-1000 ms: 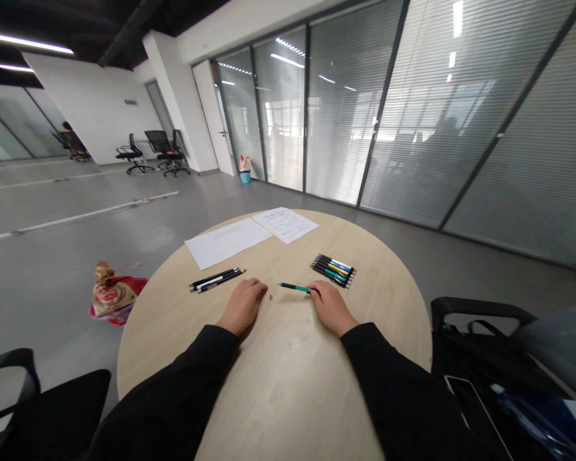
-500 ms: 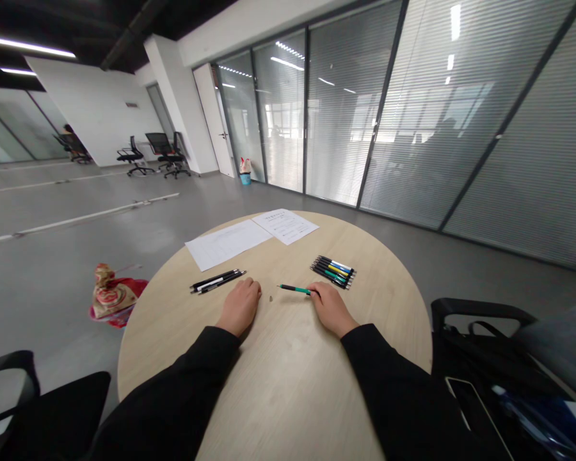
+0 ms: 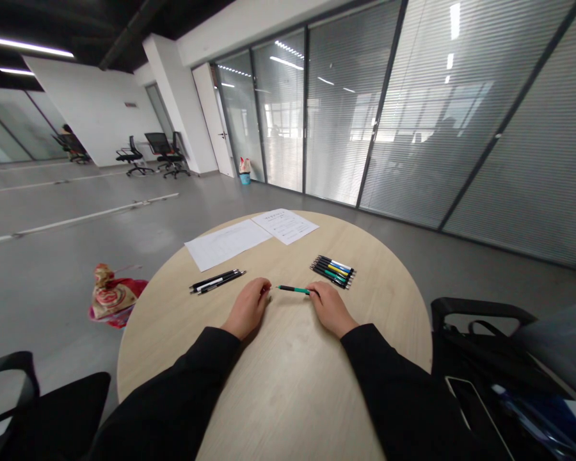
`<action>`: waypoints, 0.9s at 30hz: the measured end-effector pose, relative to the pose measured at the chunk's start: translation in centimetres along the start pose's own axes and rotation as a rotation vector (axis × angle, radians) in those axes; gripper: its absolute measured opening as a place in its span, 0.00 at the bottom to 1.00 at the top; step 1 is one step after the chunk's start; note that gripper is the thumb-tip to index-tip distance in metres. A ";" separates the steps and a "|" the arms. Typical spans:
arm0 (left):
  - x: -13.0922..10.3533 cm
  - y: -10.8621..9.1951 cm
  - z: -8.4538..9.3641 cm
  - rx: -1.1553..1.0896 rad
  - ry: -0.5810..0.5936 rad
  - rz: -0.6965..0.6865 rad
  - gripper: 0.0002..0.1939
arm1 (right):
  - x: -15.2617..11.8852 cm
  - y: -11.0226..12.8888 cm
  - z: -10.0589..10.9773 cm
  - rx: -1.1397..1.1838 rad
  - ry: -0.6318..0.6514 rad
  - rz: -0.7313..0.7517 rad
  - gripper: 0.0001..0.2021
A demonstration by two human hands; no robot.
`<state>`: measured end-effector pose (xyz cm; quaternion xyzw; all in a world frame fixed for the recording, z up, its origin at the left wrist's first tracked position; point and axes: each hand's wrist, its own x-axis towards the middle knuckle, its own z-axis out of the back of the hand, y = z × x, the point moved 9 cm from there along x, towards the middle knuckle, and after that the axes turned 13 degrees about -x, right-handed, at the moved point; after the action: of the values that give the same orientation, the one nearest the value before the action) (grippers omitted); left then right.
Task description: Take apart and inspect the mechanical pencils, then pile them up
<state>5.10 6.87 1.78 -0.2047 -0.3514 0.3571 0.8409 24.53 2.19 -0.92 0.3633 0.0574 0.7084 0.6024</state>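
My right hand lies on the table and grips the rear end of a green and black pen, its point toward the left. Fingers curled as in a pinch, my left hand is just left of the pen's point, with a narrow gap between. Whatever its fingertips may hold is too small to make out. Beyond my right hand lies a neat row of several pens with white, blue, yellow and green barrels. A few black and white pens lie beyond and left of my left hand.
Two printed paper sheets lie at the far side of the round wooden table. Black chairs stand close by at left and right, the right one bearing a phone. A bag sits on the floor at left.
My left hand has moved right to the pen's point, its fingers lifting and curling, and now mostly covers a small dark speck on the table. My right hand and the pen have barely moved.
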 end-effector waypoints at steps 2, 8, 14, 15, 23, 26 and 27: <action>0.0 -0.2 0.1 -0.014 -0.010 0.011 0.04 | 0.0 0.0 -0.1 -0.008 0.006 0.003 0.10; 0.0 -0.5 0.4 -0.043 -0.051 0.012 0.05 | 0.0 0.0 -0.1 -0.016 0.003 0.005 0.10; 0.0 -0.4 0.2 -0.043 -0.043 -0.013 0.05 | 0.0 0.0 -0.2 -0.020 0.013 0.004 0.10; 0.0 -0.4 0.2 -0.043 -0.042 -0.021 0.05 | 0.0 0.0 -0.1 -0.022 0.015 0.003 0.10; 0.0 -0.9 0.3 -0.050 -0.030 -0.047 0.05 | -0.1 0.1 -0.1 -0.033 0.011 0.000 0.09; -0.1 -1.1 0.3 -0.050 -0.022 -0.073 0.06 | 0.0 0.2 -0.1 -0.039 0.014 0.008 0.10; -0.1 -1.2 0.2 -0.049 -0.016 -0.085 0.07 | 0.0 0.2 -0.1 -0.040 0.016 0.011 0.10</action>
<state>5.47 6.02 2.62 -0.2074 -0.3751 0.3138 0.8472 24.29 2.13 -0.90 0.3456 0.0459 0.7158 0.6051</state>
